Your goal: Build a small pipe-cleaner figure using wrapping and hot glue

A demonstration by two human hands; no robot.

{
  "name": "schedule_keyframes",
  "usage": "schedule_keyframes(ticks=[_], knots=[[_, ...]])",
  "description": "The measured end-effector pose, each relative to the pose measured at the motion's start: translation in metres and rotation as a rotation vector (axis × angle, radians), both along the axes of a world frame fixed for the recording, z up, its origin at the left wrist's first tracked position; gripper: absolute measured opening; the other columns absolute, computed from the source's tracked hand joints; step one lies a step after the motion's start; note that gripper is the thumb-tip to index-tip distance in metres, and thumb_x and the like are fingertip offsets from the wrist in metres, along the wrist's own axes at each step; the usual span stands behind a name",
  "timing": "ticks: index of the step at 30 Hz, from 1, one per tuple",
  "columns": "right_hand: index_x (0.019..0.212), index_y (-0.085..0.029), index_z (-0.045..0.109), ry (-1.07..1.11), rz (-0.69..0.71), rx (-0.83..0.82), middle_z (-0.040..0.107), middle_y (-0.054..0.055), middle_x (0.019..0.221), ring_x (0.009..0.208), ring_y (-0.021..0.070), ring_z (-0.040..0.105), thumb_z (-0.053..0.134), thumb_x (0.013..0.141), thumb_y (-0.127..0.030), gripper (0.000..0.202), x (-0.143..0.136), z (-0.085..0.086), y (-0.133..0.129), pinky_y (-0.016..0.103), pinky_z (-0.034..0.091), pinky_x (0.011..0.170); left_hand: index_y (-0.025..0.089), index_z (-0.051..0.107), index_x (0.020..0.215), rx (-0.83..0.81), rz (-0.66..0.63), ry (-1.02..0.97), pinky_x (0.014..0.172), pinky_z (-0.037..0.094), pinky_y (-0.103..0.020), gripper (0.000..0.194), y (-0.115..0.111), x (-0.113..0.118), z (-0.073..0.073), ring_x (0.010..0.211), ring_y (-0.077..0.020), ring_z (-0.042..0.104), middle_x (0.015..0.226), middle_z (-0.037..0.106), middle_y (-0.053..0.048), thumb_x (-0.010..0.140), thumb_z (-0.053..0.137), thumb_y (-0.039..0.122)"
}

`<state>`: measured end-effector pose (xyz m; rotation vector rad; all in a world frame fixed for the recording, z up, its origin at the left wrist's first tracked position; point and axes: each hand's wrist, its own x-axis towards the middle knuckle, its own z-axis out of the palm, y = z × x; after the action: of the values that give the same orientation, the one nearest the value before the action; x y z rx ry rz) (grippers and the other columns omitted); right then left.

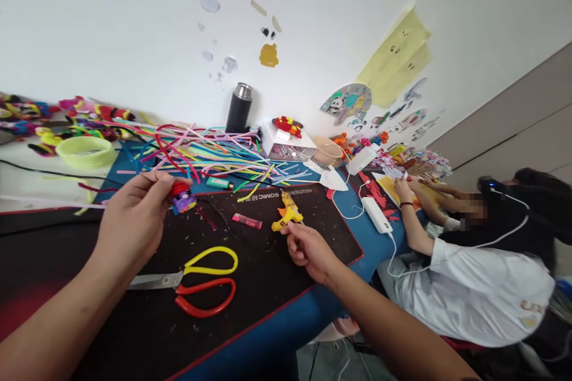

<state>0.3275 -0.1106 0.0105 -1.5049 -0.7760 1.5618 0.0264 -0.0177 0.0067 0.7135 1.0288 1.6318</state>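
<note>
My left hand (136,211) pinches a small red and purple fuzzy figure (182,197) above the black mat (250,303). At the mat's right part, my right hand (310,247) has curled fingers touching the lower end of a yellow glue gun (288,213). Between the hands lies a pink lighter (247,221), with a green lighter (218,183) farther back. Open scissors (179,280) with one yellow and one red handle rest on the mat, their blades pointing left, partly behind my left forearm.
Many coloured pipe cleaners (210,152) lie along the back, near a black flask (239,108) and a white box (288,146). Fuzzy figures and a green bowl (86,152) are at left. A white power bank (376,215) and people in white (487,292) and black are at right.
</note>
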Motion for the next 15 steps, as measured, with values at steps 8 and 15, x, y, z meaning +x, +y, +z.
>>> schedule_keyframes(ticks=[8,15], knots=[[0.106,-0.016,0.067,-0.154,-0.042,-0.296,0.05,-0.007,0.061,0.042,0.0065,0.03,0.058,0.112,-0.077,0.062,0.025,-0.004,0.0,0.018,0.011,0.042,0.022,0.07,0.084,-0.026,-0.02,0.041,0.071,0.047,-0.025,0.026,-0.003,-0.001,0.003,0.082,-0.0167,0.064,0.083,0.075,0.001,0.085,0.094,0.032],[0.092,-0.014,0.07,-0.288,0.012,-0.382,0.054,-0.004,0.059,0.041,0.006,0.033,0.048,0.115,-0.079,0.072,0.018,-0.007,0.035,0.015,0.02,0.038,0.023,0.07,0.087,-0.004,-0.073,0.088,0.078,0.048,-0.026,0.015,-0.002,-0.002,-0.002,0.081,-0.0168,0.066,0.079,0.073,0.003,0.092,0.083,0.027]])
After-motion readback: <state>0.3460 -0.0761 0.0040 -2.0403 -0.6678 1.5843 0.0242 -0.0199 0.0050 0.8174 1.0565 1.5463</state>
